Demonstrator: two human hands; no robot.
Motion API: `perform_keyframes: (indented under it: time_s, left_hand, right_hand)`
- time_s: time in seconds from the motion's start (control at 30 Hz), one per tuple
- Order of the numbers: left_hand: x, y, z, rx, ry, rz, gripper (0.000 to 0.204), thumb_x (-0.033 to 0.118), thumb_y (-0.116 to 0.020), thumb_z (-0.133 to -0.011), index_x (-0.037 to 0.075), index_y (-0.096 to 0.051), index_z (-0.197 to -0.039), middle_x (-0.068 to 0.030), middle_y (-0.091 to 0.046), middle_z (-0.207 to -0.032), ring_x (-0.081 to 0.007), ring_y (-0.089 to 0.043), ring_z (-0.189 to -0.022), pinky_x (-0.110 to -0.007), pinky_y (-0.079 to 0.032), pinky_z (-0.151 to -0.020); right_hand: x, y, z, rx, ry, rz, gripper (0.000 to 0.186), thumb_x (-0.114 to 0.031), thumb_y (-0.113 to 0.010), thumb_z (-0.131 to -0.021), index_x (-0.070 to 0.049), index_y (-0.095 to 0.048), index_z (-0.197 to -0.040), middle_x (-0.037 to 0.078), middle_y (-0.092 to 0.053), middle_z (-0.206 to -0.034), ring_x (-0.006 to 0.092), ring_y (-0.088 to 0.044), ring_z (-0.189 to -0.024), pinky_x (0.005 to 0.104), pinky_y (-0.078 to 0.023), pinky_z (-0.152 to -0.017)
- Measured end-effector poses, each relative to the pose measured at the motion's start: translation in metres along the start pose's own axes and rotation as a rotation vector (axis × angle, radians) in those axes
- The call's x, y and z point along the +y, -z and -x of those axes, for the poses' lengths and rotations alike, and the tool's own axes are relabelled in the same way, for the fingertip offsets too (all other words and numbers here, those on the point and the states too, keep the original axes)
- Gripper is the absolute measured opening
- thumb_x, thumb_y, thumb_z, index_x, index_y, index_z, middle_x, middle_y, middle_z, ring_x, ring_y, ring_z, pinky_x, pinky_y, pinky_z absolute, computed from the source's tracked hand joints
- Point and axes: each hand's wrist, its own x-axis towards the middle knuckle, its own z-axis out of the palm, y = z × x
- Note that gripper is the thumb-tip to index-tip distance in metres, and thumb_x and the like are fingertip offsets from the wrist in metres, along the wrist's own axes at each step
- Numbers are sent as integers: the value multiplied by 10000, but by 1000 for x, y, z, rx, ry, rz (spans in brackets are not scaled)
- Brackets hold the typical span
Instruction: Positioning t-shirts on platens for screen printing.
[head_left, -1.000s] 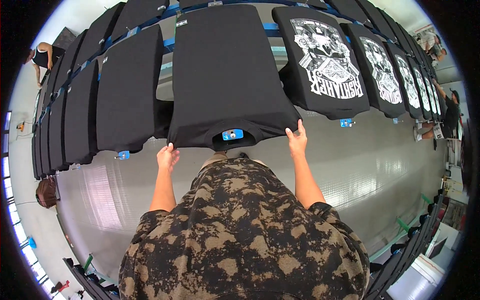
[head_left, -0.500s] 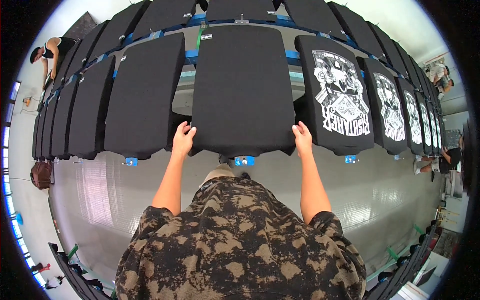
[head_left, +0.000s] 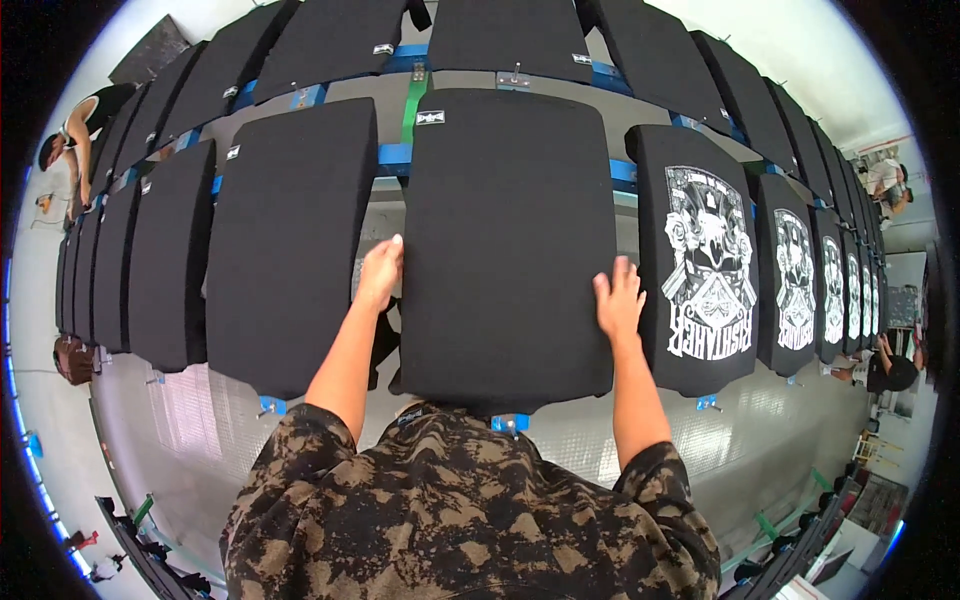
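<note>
In front of me a plain black T-shirt (head_left: 505, 250) is stretched flat over a long board, a small white label near its far end. My left hand (head_left: 381, 273) is at the shirt's left edge, fingers close together and extended, partly turned from view. At the right edge rests my right hand (head_left: 620, 300), with its fingers stretched out and thumb apart on the cloth. Just right of it, a neighbouring black T-shirt (head_left: 655, 250) bears a white print. Another plain black T-shirt (head_left: 290, 250) covers the board to my left.
Blue rails (head_left: 395, 158) run behind the boards, with a green bar (head_left: 411, 105) beside the middle one. A second row of black-covered boards (head_left: 510, 45) stands beyond. One person (head_left: 85, 125) leans over the boards at far left; another (head_left: 890, 365) is at far right.
The view has shifted, and the boards appear lower and nearer. Both hands have moved farther up along the shirt's side edges, away from its near corners. My right fingers have spread more.
</note>
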Motion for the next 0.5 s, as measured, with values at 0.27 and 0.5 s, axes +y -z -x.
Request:
perform_keyframes:
  time_s: [0.27, 0.5]
  left_hand:
    - [42, -8, -110, -40, -4, 62, 382, 328, -557, -866, 4, -569, -1070, -81, -588, -985, -178, -534, -901, -331, -403, -776]
    - [47, -5, -115, 240, -102, 24, 205, 173, -643, -809, -17, -608, -880, -46, -590, -771, -133, -527, -705, -276, -417, -652]
  right_hand:
    - [-56, 1, -63, 149, 480, -14, 521, -277, -560, -832, 0, -410, -1247, 197, -409, -1298, 347, -347, -1235, 488, -238, -1025]
    - [-63, -11, -126, 26, 425, 184, 633, -515, -392, -872, -129, -311, -1367, 95, -214, -1448, 273, -165, -1344, 508, -109, -1065]
